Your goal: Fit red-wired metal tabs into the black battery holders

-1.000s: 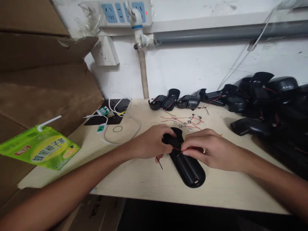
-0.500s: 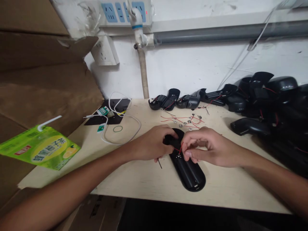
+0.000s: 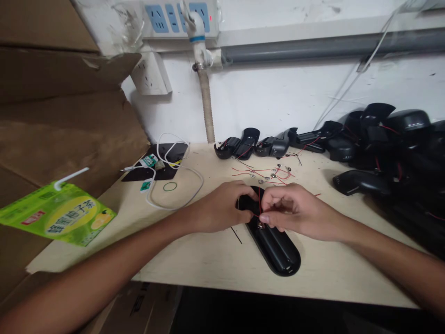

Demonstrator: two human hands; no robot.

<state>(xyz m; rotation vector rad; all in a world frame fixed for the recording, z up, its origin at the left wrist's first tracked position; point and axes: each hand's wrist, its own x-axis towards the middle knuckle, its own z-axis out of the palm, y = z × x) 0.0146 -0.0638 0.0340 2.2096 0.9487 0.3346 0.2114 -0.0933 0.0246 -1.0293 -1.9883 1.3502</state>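
A long black plastic housing (image 3: 278, 250) with rounded ends lies slanted on the pale table. My left hand (image 3: 224, 206) grips its upper part from the left, thumb and fingers bent round the edge. Over the housing's middle, my right hand (image 3: 301, 212) pinches a thin red wire (image 3: 259, 197), with thumb and forefinger together. Just below those fingertips sits a small shiny metal contact (image 3: 260, 225). A thin black wire (image 3: 236, 235) sticks out to the left of the housing.
Loose red wires with metal contacts (image 3: 274, 176) lie behind my hands. More black housings (image 3: 365, 183) are piled at the right and along the wall. A white cable (image 3: 202, 178), a green drink carton (image 3: 74, 211) and cardboard (image 3: 66, 125) are at the left.
The right fingertips have shifted slightly left and the red wire now stands straighter. The lower end of the housing has moved slightly right.
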